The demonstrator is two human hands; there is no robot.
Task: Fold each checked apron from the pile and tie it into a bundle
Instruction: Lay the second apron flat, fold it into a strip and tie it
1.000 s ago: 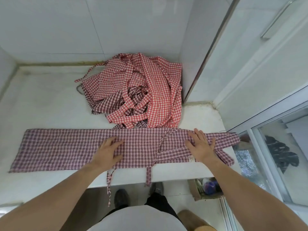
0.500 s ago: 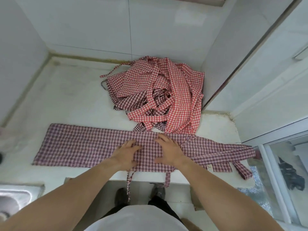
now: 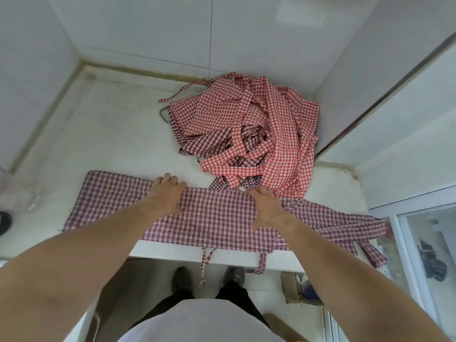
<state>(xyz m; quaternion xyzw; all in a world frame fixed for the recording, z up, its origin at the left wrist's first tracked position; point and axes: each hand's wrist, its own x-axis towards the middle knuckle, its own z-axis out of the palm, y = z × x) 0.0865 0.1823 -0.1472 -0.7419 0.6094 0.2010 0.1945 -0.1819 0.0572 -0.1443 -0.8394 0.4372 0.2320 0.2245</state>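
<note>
The folded apron (image 3: 217, 215), a long strip of dark maroon check, lies across the white counter (image 3: 108, 134) along its near edge, from 9 o'clock to 3 o'clock. Its left end stops short of the counter's left side, leaving bare surface at 9 and 10 o'clock up to the tiled wall (image 3: 148, 30). The left hand (image 3: 167, 193) lies flat on the strip at its far edge, fingers together and extended, palm down, gripping nothing. Between the hands the cloth lies smooth. The right hand (image 3: 265, 208) presses flat too, fingers close together, thumb spread toward the near edge, holding nothing. Two thin ties (image 3: 204, 265) hang over the counter's front lip at 6 o'clock. At 1 o'clock the pile of aprons (image 3: 249, 134), red and maroon check, sits tangled against the right wall, its loose straps touching the strip's far edge. At 3 o'clock the strip's straps (image 3: 352, 225) trail over the counter's right end.
</note>
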